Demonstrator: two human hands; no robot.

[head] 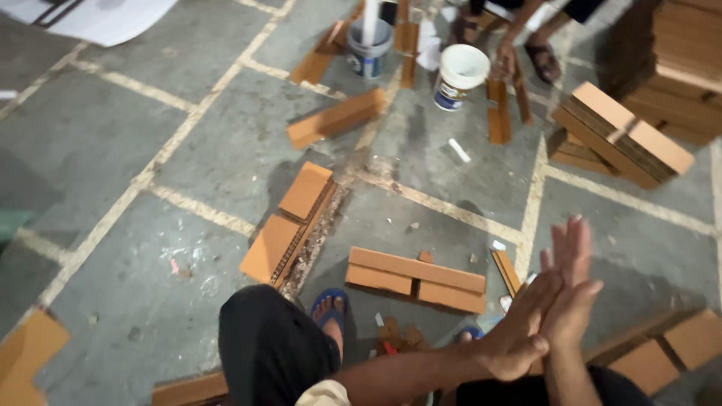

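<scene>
Head view: the left hand [519,331] and right hand [569,289] are pressed flat together, palm to palm.
Grip: fingers straight and spread wide; the hands hold nothing but each other.
Nearest thing: a flat orange cardboard piece [415,280] lies on the floor just left of the hands, not touching them.
Packages: two white buckets [459,75] with blue labels stand far above the hands; a stack of cardboard [620,135] sits straight above them.
Other person: a hand [502,64] by the buckets.
Open room: bare grey floor [120,165] with pale lines, far left.
</scene>
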